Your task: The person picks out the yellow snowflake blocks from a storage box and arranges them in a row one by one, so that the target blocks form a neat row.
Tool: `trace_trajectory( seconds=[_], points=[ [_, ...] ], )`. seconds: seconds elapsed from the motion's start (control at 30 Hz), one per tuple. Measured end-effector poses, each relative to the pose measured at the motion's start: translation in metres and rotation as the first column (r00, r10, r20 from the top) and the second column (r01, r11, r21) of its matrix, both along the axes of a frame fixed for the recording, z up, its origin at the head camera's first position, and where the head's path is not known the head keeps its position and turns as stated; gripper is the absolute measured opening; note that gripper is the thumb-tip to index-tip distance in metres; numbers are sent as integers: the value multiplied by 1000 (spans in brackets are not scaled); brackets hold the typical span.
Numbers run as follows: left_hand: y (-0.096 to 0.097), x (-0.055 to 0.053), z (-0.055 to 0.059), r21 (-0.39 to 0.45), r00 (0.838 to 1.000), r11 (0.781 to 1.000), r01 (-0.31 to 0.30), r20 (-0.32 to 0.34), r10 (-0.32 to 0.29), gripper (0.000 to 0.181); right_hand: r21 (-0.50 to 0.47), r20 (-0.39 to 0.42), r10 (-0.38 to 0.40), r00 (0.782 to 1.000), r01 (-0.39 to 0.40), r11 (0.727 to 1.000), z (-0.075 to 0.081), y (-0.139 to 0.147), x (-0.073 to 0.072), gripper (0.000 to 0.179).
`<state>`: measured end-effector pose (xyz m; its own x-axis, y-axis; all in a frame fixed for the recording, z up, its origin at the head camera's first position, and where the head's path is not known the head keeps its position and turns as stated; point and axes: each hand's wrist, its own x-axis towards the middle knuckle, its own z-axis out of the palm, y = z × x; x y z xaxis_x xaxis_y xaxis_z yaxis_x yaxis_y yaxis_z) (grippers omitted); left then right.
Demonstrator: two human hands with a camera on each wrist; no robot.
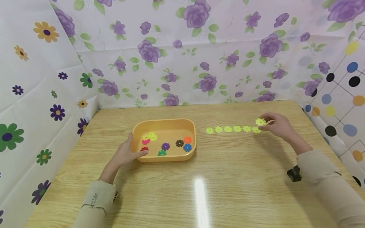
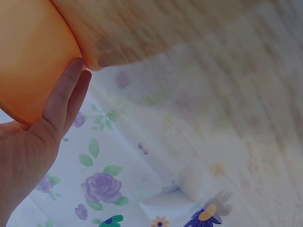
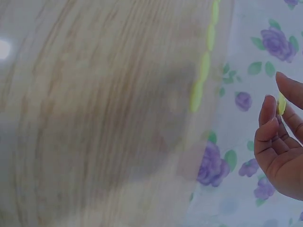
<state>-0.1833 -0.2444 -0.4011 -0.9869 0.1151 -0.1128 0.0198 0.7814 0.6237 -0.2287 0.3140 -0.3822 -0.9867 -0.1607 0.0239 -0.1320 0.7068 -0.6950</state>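
Observation:
My left hand grips the left side of an orange plastic tray. Its thumb lies over the front rim, and in the left wrist view its fingers rest along the outer wall. To the right, my right hand pinches a yellow-green, flower-shaped plastic disc between thumb and fingertips. That disc is held above the table near the right end of a row of similar yellow discs. The right wrist view has the held disc edge-on, apart from the row.
Inside the tray lie several discs: yellow, pink, dark red, green, purple, black, orange and blue. Flower-patterned sheets border the wooden table.

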Motion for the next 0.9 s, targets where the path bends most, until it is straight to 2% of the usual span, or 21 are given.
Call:
trace_trajectory(
  seconds=[0.27,0.5,0.7,0.9],
  points=[
    [1,0,1,-7,1000,1000,-9,21,10,113,23,67,-37,997,36,999,-12,21,-10,54],
    [1,0,2,-12,1000,1000,-9,15,9,111,12,107,-77,991,76,997,-19,34,-14,51],
    [1,1,3,-8,1000,1000,-13,21,13,112,49,142,-80,987,74,996,-31,41,-18,51],
    [2,0,3,-10,1000,1000,-16,26,16,112,41,208,-79,975,72,997,-45,46,-24,53]
  ],
)
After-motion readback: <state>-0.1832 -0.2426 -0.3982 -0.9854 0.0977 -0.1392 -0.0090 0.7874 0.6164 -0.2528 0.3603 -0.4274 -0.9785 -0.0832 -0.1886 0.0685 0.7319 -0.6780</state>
